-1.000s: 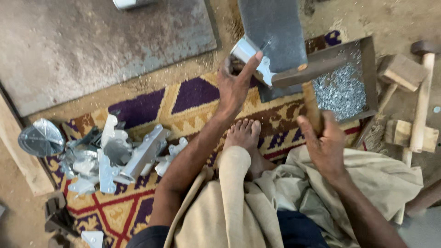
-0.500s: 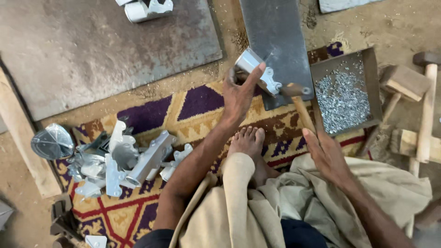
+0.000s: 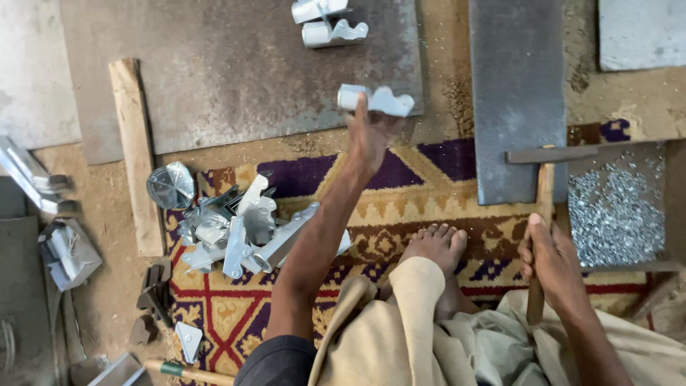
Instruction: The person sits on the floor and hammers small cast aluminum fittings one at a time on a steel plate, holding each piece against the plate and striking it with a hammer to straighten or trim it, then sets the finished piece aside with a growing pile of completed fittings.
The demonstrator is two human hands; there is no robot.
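Our left hand (image 3: 368,139) pinches a bent silver metal bracket (image 3: 376,99) in its grip while our right hand (image 3: 552,259) clasps a wooden-handled hammer (image 3: 541,214).

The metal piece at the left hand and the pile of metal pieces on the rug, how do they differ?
The metal piece is a single bracket at the fingertips of the outstretched left hand, over the grey steel sheet. The pile is many pieces heaped and overlapping on the patterned rug, touched by no hand. The single piece lies level; those in the pile tilt every way. Both are shiny, silver-grey cut sheet metal.
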